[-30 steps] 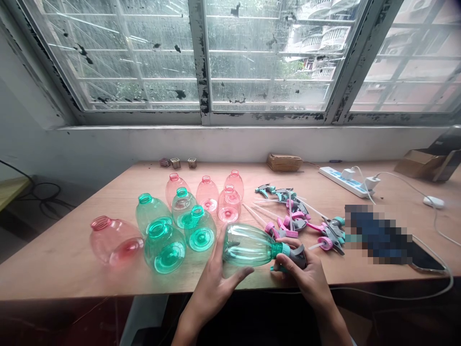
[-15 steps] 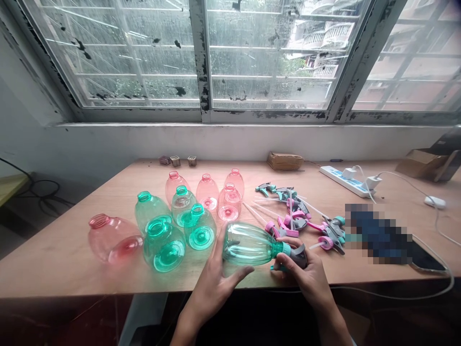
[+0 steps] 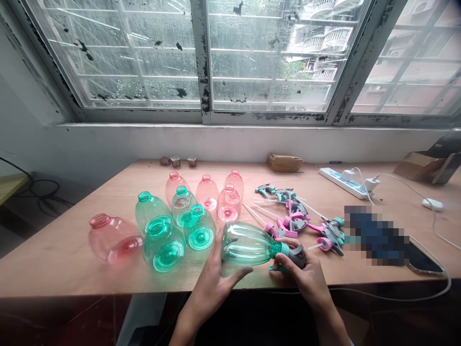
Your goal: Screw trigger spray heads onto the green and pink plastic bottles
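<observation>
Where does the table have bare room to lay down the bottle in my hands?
Bare wood shows on the table left of the leftmost pink bottle, and between the spray heads and the brown package. Green bottles and spray heads crowd near the held bottle.

The held bottle [image 3: 247, 244] is glossy, see-through plastic, its spray head [image 3: 298, 256] smooth plastic, the tabletop [image 3: 65, 262] smooth wood.

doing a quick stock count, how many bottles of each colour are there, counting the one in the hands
Pink bottles: 5
Green bottles: 5, including the one between the left hand and right hand
Total: 10
</observation>
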`<state>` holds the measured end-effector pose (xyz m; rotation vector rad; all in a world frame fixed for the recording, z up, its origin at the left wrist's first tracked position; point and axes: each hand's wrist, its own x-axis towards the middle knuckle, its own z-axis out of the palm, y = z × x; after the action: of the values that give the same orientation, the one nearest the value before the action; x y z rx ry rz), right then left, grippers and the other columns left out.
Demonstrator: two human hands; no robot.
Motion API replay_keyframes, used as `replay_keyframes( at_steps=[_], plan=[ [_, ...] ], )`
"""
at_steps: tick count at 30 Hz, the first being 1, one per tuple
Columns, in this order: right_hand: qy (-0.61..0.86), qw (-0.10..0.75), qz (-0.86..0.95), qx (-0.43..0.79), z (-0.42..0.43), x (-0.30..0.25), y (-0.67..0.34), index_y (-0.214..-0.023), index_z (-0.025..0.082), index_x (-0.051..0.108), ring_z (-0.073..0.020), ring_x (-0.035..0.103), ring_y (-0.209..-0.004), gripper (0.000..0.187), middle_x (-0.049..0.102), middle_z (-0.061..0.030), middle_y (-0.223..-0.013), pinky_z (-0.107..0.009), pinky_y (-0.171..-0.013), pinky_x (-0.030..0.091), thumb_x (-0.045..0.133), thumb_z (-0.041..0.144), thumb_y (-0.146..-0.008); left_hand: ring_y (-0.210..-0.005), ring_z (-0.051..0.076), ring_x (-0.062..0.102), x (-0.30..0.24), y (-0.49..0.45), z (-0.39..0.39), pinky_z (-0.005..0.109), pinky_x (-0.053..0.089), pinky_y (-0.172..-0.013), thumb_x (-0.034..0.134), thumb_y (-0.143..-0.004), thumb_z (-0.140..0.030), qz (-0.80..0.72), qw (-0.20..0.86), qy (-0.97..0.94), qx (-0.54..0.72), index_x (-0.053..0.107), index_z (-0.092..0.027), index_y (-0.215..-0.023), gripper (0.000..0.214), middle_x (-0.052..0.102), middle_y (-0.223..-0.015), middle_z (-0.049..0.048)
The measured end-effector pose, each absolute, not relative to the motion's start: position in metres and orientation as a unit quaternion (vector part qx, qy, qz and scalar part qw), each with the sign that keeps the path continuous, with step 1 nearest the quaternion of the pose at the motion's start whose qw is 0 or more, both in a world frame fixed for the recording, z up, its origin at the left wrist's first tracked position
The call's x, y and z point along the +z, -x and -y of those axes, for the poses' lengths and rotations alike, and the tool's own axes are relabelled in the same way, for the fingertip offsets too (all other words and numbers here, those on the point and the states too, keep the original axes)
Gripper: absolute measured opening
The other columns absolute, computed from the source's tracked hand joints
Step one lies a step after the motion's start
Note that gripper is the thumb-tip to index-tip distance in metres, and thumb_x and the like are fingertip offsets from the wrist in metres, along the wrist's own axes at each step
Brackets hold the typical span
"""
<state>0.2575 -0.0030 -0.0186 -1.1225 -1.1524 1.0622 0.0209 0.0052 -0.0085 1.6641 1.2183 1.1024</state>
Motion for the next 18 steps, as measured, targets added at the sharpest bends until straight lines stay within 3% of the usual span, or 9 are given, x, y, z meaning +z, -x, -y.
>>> replay_keyframes(
  at_steps=[5, 10, 15, 18],
  plan=[
    [0.472, 0.572, 0.484, 0.465, 0.003, -0.0185, -0.2579, -0.112, 0.018, 0.075, -0.0174, 0.069, -0.066, 0.047, 0.073, -0.0002, -0.069, -0.027, -0.066, 0.057, 0.085, 0.055, -0.084, -0.158, 0.032, 0.042, -0.0119, -0.021, -0.007, 0.049, 0.03, -0.133, 0.082, -0.088, -0.051, -0.466, 0.388, -0.66, 0.443, 0.023, -0.041, -0.168, 0.1, 0.041, -0.172, 0.0067],
    [0.466, 0.571, 0.483, 0.473, 0.0035, -0.018, -0.258, -0.111, 0.019, 0.076, -0.0172, 0.069, -0.066, 0.046, 0.072, 0.0006, -0.069, -0.027, -0.068, 0.057, 0.085, 0.055, -0.085, -0.163, 0.031, 0.032, -0.014, -0.0208, -0.009, 0.048, 0.026, -0.134, 0.081, -0.089, -0.049, -0.469, 0.352, -0.671, 0.452, 0.028, -0.043, -0.166, 0.094, 0.037, -0.175, 0.004],
    [0.474, 0.568, 0.488, 0.464, 0.0035, -0.0188, -0.2584, -0.11, 0.019, 0.076, -0.0187, 0.07, -0.066, 0.046, 0.073, 0.0, -0.069, -0.029, -0.067, 0.057, 0.085, 0.056, -0.084, -0.152, 0.03, 0.049, -0.0166, -0.0202, -0.0079, 0.049, 0.035, -0.13, 0.08, -0.09, -0.048, -0.46, 0.377, -0.661, 0.458, 0.025, -0.045, -0.167, 0.095, 0.046, -0.168, 0.0047],
    [0.473, 0.567, 0.49, 0.464, 0.0032, -0.0199, -0.2588, -0.111, 0.018, 0.076, -0.0198, 0.071, -0.067, 0.047, 0.073, -0.0005, -0.07, -0.03, -0.069, 0.058, 0.084, 0.056, -0.085, -0.159, 0.033, 0.039, -0.0144, -0.0197, -0.0059, 0.05, 0.03, -0.133, 0.084, -0.085, -0.049, -0.463, 0.377, -0.667, 0.446, 0.022, -0.043, -0.168, 0.104, 0.037, -0.174, 0.0056]
  ],
)
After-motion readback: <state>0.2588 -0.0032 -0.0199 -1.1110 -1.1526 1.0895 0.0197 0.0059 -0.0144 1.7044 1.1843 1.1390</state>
